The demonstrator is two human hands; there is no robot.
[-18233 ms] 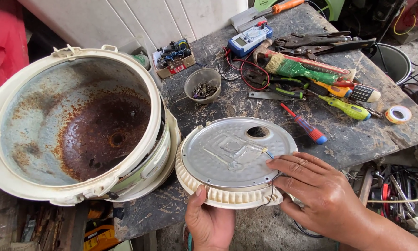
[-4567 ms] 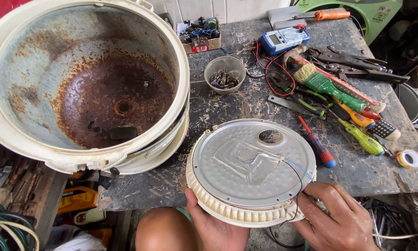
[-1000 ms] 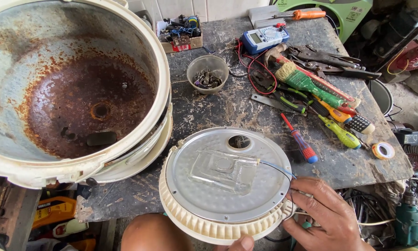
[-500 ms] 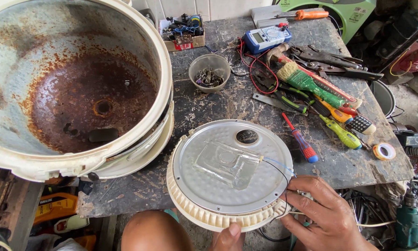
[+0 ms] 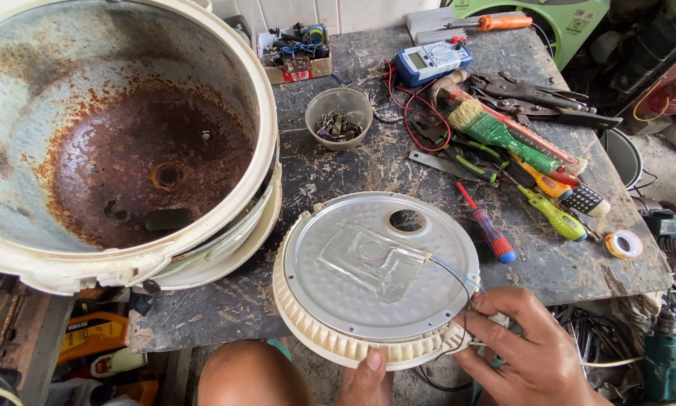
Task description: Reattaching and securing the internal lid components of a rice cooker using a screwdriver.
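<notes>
Round cooker base plate (image 5: 375, 278), silver metal disc in ribbed cream rim, lies at near table edge, hole near far side. Thin wires (image 5: 458, 274) run from plate centre to right edge. Right hand (image 5: 530, 349) pinches wires at that rim, fingers closed on them. Left hand (image 5: 366, 376) props near rim, thumb against ribs; whether it grips, cannot tell. Beyond right hand: red-blue screwdriver (image 5: 487, 225), yellow-green screwdriver (image 5: 554, 214), tape roll (image 5: 624, 244). Far from both hands: small bowl of screws (image 5: 338, 118), multimeter (image 5: 431, 62). Left of left hand: rusty cooker pot (image 5: 123, 143).
</notes>
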